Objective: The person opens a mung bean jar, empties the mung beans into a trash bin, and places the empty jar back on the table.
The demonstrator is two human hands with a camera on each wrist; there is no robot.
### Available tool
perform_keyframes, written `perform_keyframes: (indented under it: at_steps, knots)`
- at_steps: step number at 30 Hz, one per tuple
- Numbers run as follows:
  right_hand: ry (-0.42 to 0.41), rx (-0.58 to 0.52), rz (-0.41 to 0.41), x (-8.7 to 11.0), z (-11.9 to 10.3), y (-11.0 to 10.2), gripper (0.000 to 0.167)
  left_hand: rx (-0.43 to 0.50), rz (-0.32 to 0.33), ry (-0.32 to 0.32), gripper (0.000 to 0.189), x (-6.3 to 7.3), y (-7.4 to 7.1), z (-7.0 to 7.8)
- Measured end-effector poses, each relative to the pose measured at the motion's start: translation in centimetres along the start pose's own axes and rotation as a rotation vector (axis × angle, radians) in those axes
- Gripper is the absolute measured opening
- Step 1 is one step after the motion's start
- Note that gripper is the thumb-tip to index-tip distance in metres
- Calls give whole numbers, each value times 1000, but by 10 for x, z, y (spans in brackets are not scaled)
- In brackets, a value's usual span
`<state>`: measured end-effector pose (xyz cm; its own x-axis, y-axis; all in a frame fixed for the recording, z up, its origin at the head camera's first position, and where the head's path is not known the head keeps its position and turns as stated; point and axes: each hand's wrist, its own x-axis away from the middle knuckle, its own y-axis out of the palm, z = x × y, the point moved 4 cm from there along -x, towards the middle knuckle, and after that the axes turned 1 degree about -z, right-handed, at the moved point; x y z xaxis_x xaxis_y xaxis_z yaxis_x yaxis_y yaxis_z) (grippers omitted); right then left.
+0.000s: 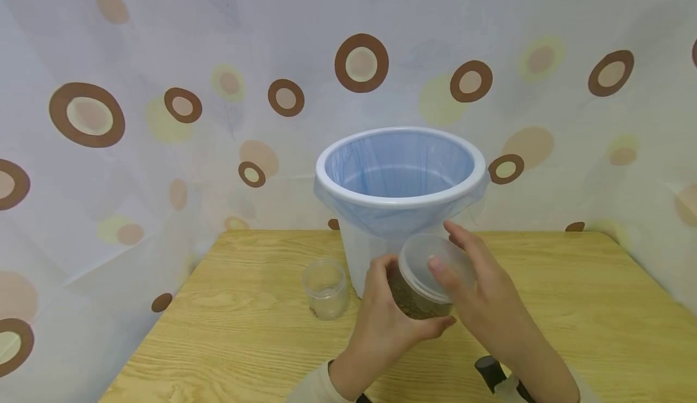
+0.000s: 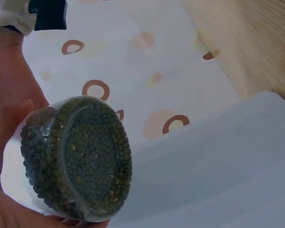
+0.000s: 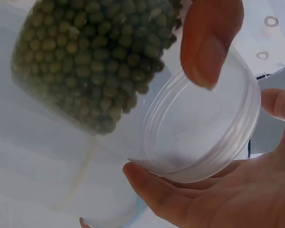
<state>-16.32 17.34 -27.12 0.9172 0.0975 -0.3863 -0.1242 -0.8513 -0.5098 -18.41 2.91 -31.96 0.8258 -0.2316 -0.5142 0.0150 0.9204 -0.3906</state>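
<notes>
My left hand [image 1: 383, 327] grips a clear round jar [image 2: 80, 161] of small green beans [image 3: 88, 61], with its fingers and thumb around the sides. The jar is tilted, and the beans lie slanted inside it. At its top sits a translucent round lid [image 1: 422, 255], which my right hand [image 1: 498, 309] holds between thumb and fingers. In the right wrist view the lid [image 3: 199, 126] shows its ridged rim close to the beans. Whether it still touches the jar's mouth I cannot tell. Both hands are in front of the bin.
Behind the hands stands a white bin [image 1: 365, 252] with a blue plastic liner [image 1: 403, 164] folded over its rim. A clear open jar [image 1: 327, 294] stands on the wooden table [image 1: 245, 330] to the left. A spotted sheet [image 1: 305, 22] hangs around the table's back and sides.
</notes>
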Motion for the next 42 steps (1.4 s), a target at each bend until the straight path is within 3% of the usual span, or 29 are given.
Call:
perform_keyframes:
  at_steps: [4, 12, 20, 28, 35, 42]
  knots:
    - [57, 55, 26, 3, -3, 10, 77, -140, 56, 94, 96, 0, -1, 1]
    - [72, 140, 52, 6, -5, 24, 102, -355, 172, 170, 89, 1, 2, -1]
    - [38, 166, 114, 5, -3, 22, 92, -260, 152, 161, 88, 1, 5, 1]
    - [-65, 136, 166, 5, -2, 22, 82, -301, 172, 216, 88, -1, 2, 3]
    - [-172, 132, 213, 2, 0, 26, 74, -304, 156, 210, 90, -2, -2, 0]
    - [-212, 144, 230, 0, 1, 28, 68, -318, 162, 205, 89, -3, -3, -2]
